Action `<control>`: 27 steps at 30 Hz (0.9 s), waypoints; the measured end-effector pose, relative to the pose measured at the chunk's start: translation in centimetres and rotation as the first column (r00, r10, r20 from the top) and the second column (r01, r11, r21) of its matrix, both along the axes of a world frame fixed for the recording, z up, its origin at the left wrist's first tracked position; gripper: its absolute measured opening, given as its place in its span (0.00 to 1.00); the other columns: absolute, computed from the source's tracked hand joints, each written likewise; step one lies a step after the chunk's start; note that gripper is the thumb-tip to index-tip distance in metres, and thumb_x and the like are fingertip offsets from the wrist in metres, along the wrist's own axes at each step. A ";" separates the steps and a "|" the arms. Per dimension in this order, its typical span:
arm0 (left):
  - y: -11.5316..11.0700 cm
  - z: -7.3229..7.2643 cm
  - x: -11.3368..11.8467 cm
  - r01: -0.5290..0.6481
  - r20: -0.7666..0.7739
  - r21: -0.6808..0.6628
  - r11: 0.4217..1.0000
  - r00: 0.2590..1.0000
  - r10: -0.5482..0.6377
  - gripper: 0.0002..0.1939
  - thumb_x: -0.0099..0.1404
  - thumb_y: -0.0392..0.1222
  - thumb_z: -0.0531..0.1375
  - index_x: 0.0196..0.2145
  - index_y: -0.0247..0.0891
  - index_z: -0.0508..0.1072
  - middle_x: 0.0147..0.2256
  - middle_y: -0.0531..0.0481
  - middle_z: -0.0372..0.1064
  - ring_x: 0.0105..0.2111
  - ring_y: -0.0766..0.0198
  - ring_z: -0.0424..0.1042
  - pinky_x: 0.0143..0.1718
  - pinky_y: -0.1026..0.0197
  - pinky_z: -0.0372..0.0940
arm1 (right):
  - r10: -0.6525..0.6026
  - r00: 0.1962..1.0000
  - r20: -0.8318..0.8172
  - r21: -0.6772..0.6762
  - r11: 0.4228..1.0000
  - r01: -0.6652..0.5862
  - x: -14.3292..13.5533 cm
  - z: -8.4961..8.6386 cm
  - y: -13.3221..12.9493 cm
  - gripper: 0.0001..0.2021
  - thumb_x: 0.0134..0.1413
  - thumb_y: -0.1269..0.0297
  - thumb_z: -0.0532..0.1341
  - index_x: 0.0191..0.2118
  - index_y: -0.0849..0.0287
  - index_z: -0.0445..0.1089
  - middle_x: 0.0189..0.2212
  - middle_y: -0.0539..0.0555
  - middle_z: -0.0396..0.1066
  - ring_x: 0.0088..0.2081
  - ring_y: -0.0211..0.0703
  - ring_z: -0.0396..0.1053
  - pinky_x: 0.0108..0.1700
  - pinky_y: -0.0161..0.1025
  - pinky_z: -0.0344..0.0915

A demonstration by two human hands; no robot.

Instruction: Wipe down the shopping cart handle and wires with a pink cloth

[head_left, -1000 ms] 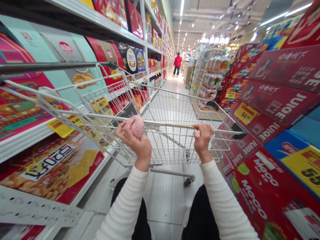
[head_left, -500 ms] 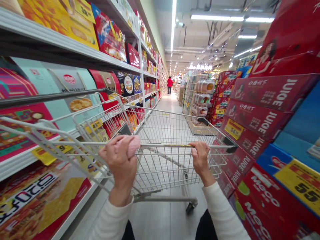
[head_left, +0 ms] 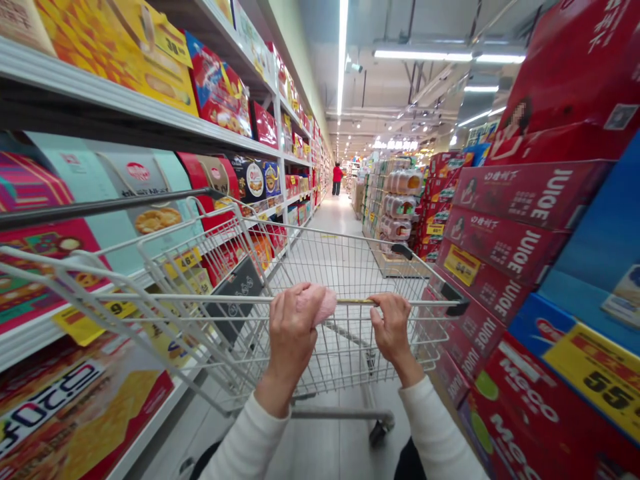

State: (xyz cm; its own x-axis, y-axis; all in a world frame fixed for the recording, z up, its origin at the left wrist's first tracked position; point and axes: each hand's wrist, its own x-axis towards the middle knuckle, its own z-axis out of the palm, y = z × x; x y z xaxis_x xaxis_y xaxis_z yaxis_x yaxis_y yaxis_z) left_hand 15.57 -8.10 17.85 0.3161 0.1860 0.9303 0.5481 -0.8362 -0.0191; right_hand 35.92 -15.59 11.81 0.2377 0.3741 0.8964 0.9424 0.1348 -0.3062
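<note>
Wire shopping cart [head_left: 345, 363] stands in the aisle right in front of the person, side-on, its dark handle bar [head_left: 125, 205] at the left end. Both hands on the cart's near top rail [head_left: 425, 304]. Left hand [head_left: 293, 327]: fingers bunched together and curled over that rail, pink fuzzy item [head_left: 327, 303] squeezed in the grip, bulging out past the thumb side; fingertips hidden. Right hand [head_left: 393, 325]: fingers curled over the same rail, close together, thumb on the near side, just right of the pink item, not touching it. Dark panel [head_left: 235, 303] on the cart, left of the left hand. Left of the cart: shelving [head_left: 125, 103] with boxed snacks and yellow price tags. Right of the cart: stacked maroon JUIOE cartons [head_left: 510, 193], red Meco cartons [head_left: 530, 393] nearer. Well beyond the cart, down the aisle, a person in a red top [head_left: 337, 175].
</note>
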 end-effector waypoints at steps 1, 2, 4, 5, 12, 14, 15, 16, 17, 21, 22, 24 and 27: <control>0.3 0.1 -0.6 -0.010 -0.004 0.000 1.000 1.000 0.010 0.33 0.53 0.23 0.54 0.54 0.46 0.73 0.50 0.44 0.71 0.49 0.52 0.70 0.53 0.50 0.65 | 0.012 1.000 0.018 -0.014 1.000 -0.012 0.2 0.1 -0.1 0.11 0.69 0.65 0.50 0.44 0.54 0.69 0.37 0.51 0.73 0.45 0.47 0.67 0.53 0.46 0.54; 0.8 0.4 -1.5 -0.029 -0.002 -0.005 1.000 1.000 0.029 0.33 0.53 0.23 0.54 0.53 0.47 0.73 0.51 0.44 0.71 0.49 0.52 0.71 0.53 0.50 0.65 | 0.023 0.999 0.033 -0.024 0.999 -0.023 0.4 0.1 -0.2 0.10 0.69 0.65 0.50 0.45 0.54 0.69 0.37 0.50 0.73 0.44 0.46 0.68 0.53 0.45 0.54; 1.8 1.1 -3.7 -0.091 0.014 -0.026 0.996 0.996 0.091 0.32 0.53 0.24 0.54 0.53 0.46 0.73 0.51 0.44 0.71 0.50 0.51 0.71 0.53 0.49 0.65 | 0.040 0.998 0.053 -0.039 0.998 -0.038 0.7 0.2 -0.3 0.10 0.69 0.65 0.51 0.46 0.54 0.69 0.38 0.50 0.74 0.44 0.45 0.69 0.53 0.45 0.53; 2.4 1.5 -5.0 -0.127 0.024 -0.040 0.991 0.992 0.128 0.31 0.54 0.25 0.54 0.52 0.46 0.74 0.51 0.44 0.72 0.50 0.50 0.71 0.53 0.47 0.65 | 0.044 0.997 0.059 -0.045 0.998 -0.042 0.8 0.3 -0.3 0.10 0.68 0.66 0.51 0.46 0.54 0.69 0.38 0.50 0.74 0.44 0.45 0.69 0.52 0.45 0.54; 4.2 3.6 -10.3 -0.070 -0.137 -0.102 0.992 0.989 0.056 0.18 0.68 0.47 0.57 0.54 0.44 0.74 0.50 0.42 0.71 0.51 0.46 0.70 0.52 0.44 0.65 | -0.036 0.998 0.049 -0.017 0.999 0.037 -0.2 0.5 -0.5 0.08 0.66 0.66 0.54 0.46 0.55 0.69 0.39 0.53 0.74 0.46 0.48 0.67 0.54 0.48 0.55; 3.7 3.5 -9.4 -0.029 -0.162 -0.121 0.992 0.987 0.009 0.20 0.72 0.53 0.54 0.54 0.44 0.74 0.51 0.41 0.70 0.52 0.47 0.69 0.53 0.44 0.64 | -0.079 0.996 0.047 -0.015 0.997 0.080 -1.1 0.8 -0.5 0.08 0.66 0.65 0.55 0.47 0.55 0.68 0.41 0.55 0.74 0.47 0.50 0.66 0.56 0.50 0.56; 3.2 3.3 -8.5 -0.022 -0.157 -0.129 0.991 0.988 0.002 0.19 0.73 0.53 0.53 0.54 0.44 0.75 0.51 0.42 0.70 0.52 0.48 0.69 0.54 0.44 0.63 | -0.091 0.994 0.055 -0.019 0.996 0.092 -1.6 1.1 -0.5 0.08 0.66 0.65 0.55 0.48 0.56 0.68 0.42 0.56 0.74 0.48 0.51 0.66 0.57 0.51 0.56; 2.7 3.1 -7.5 -0.019 -0.148 -0.137 0.990 0.989 -0.002 0.18 0.75 0.53 0.52 0.53 0.45 0.75 0.51 0.42 0.70 0.51 0.49 0.69 0.54 0.45 0.63 | -0.093 0.993 0.072 -0.024 0.995 0.095 -2.2 1.3 -0.5 0.09 0.66 0.65 0.55 0.49 0.56 0.67 0.43 0.57 0.74 0.49 0.52 0.66 0.59 0.51 0.56; 2.1 2.8 -6.3 -0.016 -0.140 -0.146 0.989 0.990 -0.004 0.17 0.75 0.51 0.52 0.51 0.46 0.76 0.50 0.43 0.71 0.51 0.51 0.69 0.55 0.45 0.62 | -0.084 0.991 0.099 -0.033 0.996 0.088 -2.7 1.6 -0.4 0.10 0.66 0.66 0.55 0.50 0.57 0.67 0.44 0.57 0.74 0.50 0.52 0.66 0.60 0.52 0.56; -0.2 2.0 -1.3 0.066 -0.202 -0.177 0.982 0.974 -0.102 0.14 0.75 0.48 0.55 0.51 0.46 0.76 0.50 0.43 0.71 0.51 0.52 0.69 0.54 0.47 0.62 | -0.014 0.980 0.199 -0.087 0.996 0.032 -3.7 2.2 -0.2 0.15 0.63 0.71 0.54 0.54 0.59 0.66 0.46 0.58 0.74 0.49 0.51 0.67 0.58 0.50 0.59; -0.7 1.9 -0.3 0.087 -0.229 -0.188 0.978 0.965 -0.130 0.13 0.74 0.48 0.56 0.51 0.45 0.76 0.51 0.43 0.71 0.50 0.52 0.69 0.54 0.47 0.62 | -0.009 0.980 0.201 -0.093 0.995 0.028 -3.7 2.2 -0.1 0.15 0.62 0.72 0.54 0.54 0.58 0.66 0.46 0.58 0.74 0.49 0.51 0.67 0.56 0.49 0.60; -1.2 1.9 0.9 0.109 -0.275 -0.215 0.970 0.947 -0.167 0.13 0.74 0.47 0.57 0.51 0.44 0.76 0.51 0.42 0.70 0.49 0.51 0.69 0.53 0.47 0.63 | -0.013 0.980 0.198 -0.097 0.995 0.033 -3.4 2.2 0.0 0.16 0.60 0.74 0.53 0.52 0.57 0.66 0.44 0.57 0.74 0.47 0.50 0.68 0.53 0.48 0.62; -1.2 2.2 1.0 0.134 -0.317 -0.237 0.962 0.926 -0.207 0.14 0.74 0.48 0.56 0.52 0.45 0.75 0.52 0.43 0.71 0.49 0.52 0.69 0.53 0.48 0.63 | -0.027 0.973 0.229 -0.106 0.993 0.053 -2.6 2.1 -0.1 0.15 0.59 0.75 0.53 0.50 0.57 0.67 0.43 0.57 0.75 0.46 0.50 0.68 0.52 0.46 0.62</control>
State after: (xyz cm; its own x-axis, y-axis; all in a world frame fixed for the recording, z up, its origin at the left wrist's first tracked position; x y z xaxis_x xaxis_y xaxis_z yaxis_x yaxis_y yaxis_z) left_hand 16.62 -9.29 20.06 0.6469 0.2784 0.7099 0.3886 -0.9214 0.0072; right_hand 33.36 -15.65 13.95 0.0498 0.4682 0.8822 0.9928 0.0730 -0.0948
